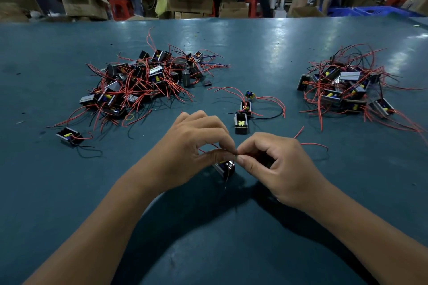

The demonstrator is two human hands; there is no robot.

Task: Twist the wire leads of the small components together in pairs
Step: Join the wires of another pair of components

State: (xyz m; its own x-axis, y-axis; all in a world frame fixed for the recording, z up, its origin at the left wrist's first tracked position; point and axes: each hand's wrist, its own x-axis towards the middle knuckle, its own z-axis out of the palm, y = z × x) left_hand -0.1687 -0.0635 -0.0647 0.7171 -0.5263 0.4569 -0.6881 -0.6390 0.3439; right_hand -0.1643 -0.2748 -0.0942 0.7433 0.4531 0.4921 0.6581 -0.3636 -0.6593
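A small black component point(225, 167) hangs just above the table under my two hands. My left hand point(196, 143) pinches its thin wire leads between thumb and forefinger. My right hand point(275, 164) pinches the same leads point(236, 152) right beside it, fingertips almost touching. A dark lead point(227, 180) dangles below the component. Red leads point(312, 144) stick out past my right hand. Most of the component is hidden by my fingers.
A big heap of components with red wires point(143, 81) lies at the left, a second heap point(347, 85) at the right. Three components point(244, 111) sit just beyond my hands, one lone piece point(69, 136) at the left. Cardboard boxes and people stand past the table's far edge.
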